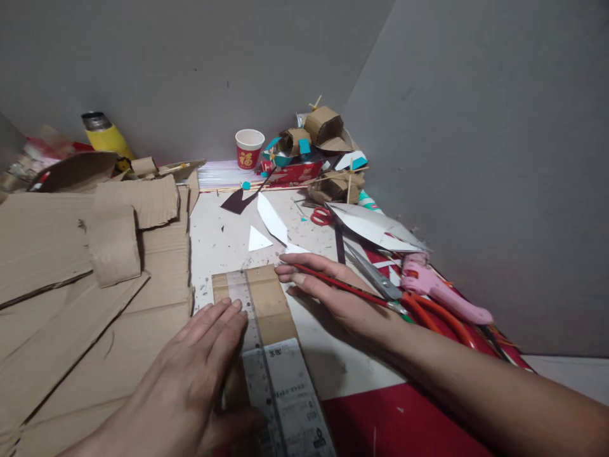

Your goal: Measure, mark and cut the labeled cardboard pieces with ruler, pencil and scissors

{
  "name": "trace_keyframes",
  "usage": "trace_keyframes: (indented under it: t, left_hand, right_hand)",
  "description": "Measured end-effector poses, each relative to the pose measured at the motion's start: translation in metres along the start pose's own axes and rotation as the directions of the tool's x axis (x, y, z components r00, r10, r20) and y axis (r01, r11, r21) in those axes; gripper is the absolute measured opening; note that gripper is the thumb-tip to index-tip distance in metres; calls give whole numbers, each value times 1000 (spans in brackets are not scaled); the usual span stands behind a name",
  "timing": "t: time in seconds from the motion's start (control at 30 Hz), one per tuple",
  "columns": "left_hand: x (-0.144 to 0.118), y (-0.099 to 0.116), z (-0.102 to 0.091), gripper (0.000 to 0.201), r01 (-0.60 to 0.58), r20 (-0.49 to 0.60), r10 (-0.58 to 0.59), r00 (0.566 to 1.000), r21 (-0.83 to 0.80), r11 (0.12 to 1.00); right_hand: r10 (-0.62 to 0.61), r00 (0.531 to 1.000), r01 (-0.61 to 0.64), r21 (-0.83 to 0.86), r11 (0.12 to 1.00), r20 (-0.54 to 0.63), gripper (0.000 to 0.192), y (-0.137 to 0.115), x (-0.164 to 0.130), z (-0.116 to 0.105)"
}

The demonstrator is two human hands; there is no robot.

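Observation:
My left hand (190, 374) lies flat, fingers together, pressing a clear plastic ruler (254, 336) onto a narrow strip of brown cardboard (269, 301) with a white printed label (290, 400) at its near end. My right hand (328, 289) rests on the table just right of the strip, fingers stretched out towards its far end. A red pencil (333, 282) lies along the fingers of that hand, its tip near the strip's far right corner.
Large corrugated cardboard sheets (71, 285) cover the left. Orange-handled scissors (394, 292) and a pink glue gun (438, 289) lie to the right, red scissors (322, 216) and white paper scraps (271, 222) beyond. A red paper cup (248, 148), cardboard models (318, 152) and a yellow flask (104, 134) stand at the back wall.

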State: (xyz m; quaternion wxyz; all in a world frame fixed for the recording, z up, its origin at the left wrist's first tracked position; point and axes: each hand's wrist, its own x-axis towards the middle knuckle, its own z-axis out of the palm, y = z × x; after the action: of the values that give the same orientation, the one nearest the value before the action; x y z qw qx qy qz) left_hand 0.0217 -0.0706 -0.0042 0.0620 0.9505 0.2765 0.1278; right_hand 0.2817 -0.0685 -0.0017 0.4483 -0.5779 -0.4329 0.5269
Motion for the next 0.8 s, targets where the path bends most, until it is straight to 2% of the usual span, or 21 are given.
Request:
trace_keyframes:
  t: [0.17,0.5,0.67,0.8]
  left_hand:
    - [2,-2,1,83,-38,0,38,999,-13,999]
    - [-7,-3,6,81,-31,-31,30,999,-21,999]
    - [-7,-3,7,79,-10,-16,10,1000,-39,999]
    - [-3,-1,2,83,-18,-8,18,1000,-30,999]
  right_hand:
    - [-16,1000,16,-2,1000,8,31,2,0,-1]
    - [-40,999,40,2,999,5,31,-1,-2,0]
    - [-26,998,29,40,999,-55,32,-4,-4,4]
    - [-70,989,84,106,991,-130,33,-5,-6,6]
